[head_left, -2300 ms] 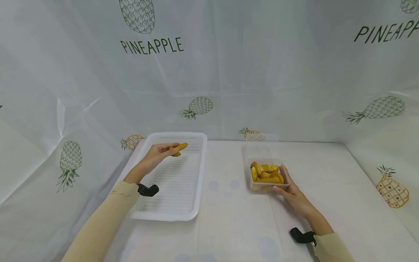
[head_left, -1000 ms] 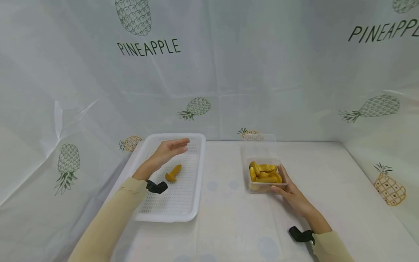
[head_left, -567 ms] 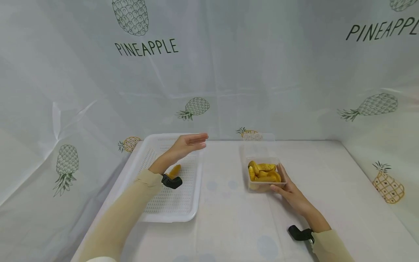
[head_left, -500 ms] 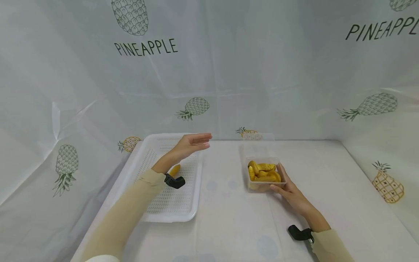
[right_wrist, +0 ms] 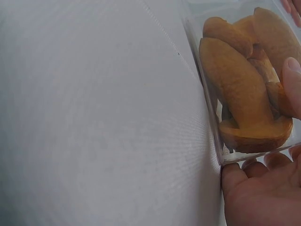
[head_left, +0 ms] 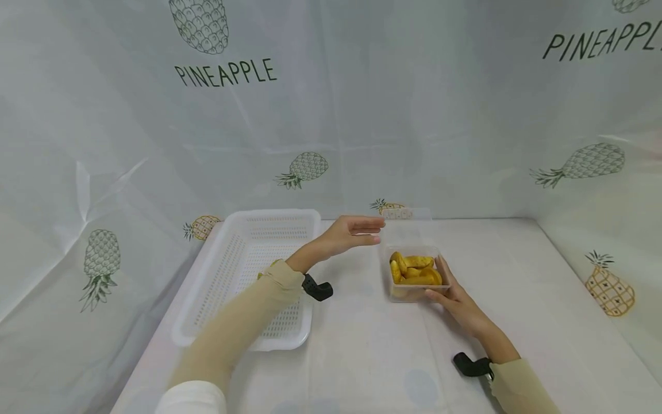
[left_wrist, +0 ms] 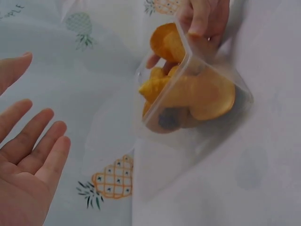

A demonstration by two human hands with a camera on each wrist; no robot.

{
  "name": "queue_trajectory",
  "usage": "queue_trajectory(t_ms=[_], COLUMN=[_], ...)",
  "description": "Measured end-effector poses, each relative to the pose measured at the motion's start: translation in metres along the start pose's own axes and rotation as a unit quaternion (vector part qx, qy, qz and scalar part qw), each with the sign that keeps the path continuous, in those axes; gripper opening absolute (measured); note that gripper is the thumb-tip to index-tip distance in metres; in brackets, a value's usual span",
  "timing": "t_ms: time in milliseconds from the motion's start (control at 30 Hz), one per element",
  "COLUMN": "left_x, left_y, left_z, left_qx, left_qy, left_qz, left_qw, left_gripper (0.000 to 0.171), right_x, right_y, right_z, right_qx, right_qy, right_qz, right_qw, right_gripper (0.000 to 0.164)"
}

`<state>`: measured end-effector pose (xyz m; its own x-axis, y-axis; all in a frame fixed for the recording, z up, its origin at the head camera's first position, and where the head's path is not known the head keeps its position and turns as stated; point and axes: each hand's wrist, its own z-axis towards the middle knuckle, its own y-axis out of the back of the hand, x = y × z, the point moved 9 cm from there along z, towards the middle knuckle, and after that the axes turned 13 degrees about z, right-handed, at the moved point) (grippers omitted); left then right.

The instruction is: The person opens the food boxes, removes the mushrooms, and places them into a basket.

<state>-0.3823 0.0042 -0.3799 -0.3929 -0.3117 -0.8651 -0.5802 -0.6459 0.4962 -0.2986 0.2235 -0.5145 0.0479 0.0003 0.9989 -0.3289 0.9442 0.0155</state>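
My left hand (head_left: 351, 233), fingers straight and thumb apart, hovers with nothing in it near the back left corner of a clear plastic box (head_left: 405, 294). Several yellow mushrooms (head_left: 416, 270) fill that box, whose see-through lid (head_left: 405, 227) stands raised at the back. From the right side my right hand (head_left: 460, 302) holds the box, thumb on the front wall and fingers along the side. The right wrist view shows a large mushroom (right_wrist: 235, 84) lying against the clear wall. Inside the white basket, a sliver of yellow mushroom (head_left: 261, 275) shows past my left sleeve; the rest is hidden.
The white perforated basket (head_left: 248, 241) lies at the left of the white-covered table (head_left: 362, 351), partly under my left forearm. A pineapple-print sheet (head_left: 362, 115) hangs behind the table and around its sides. Each wrist wears a black camera mount (head_left: 318, 289).
My left hand let go of a yellow mushroom in the basket, opened, and moved right out over the basket's rim to the box. My right hand stays on the box.
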Motion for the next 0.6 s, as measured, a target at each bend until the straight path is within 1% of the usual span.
queue_trajectory(t_ms=[67, 167, 367, 500, 600], left_x=[-0.003, -0.008, -0.015, -0.015, -0.013], left_y=[-0.014, -0.033, -0.071, -0.089, -0.099], left_z=[0.008, 0.019, 0.031, 0.038, 0.042], left_qx=[0.013, 0.024, 0.043, 0.054, 0.057], left_qy=[-0.005, -0.012, -0.026, -0.029, -0.028], left_qz=[-0.008, -0.017, -0.011, -0.004, 0.001], left_qw=[0.9999, 0.9995, 0.9987, 0.9981, 0.9979], left_gripper=[0.053, 0.052, 0.051, 0.050, 0.051], right_x=[0.000, -0.001, -0.001, 0.000, -0.001], right_y=[0.001, 0.002, 0.002, 0.001, 0.001], right_z=[0.000, 0.000, 0.000, 0.000, 0.001], right_qx=[-0.001, -0.002, 0.002, 0.006, 0.009], right_qy=[-0.001, -0.002, 0.002, 0.006, 0.008], right_qz=[-0.001, 0.001, 0.014, 0.015, 0.013], right_qw=[1.000, 1.000, 1.000, 1.000, 1.000], right_gripper=[0.090, 0.090, 0.090, 0.089, 0.089])
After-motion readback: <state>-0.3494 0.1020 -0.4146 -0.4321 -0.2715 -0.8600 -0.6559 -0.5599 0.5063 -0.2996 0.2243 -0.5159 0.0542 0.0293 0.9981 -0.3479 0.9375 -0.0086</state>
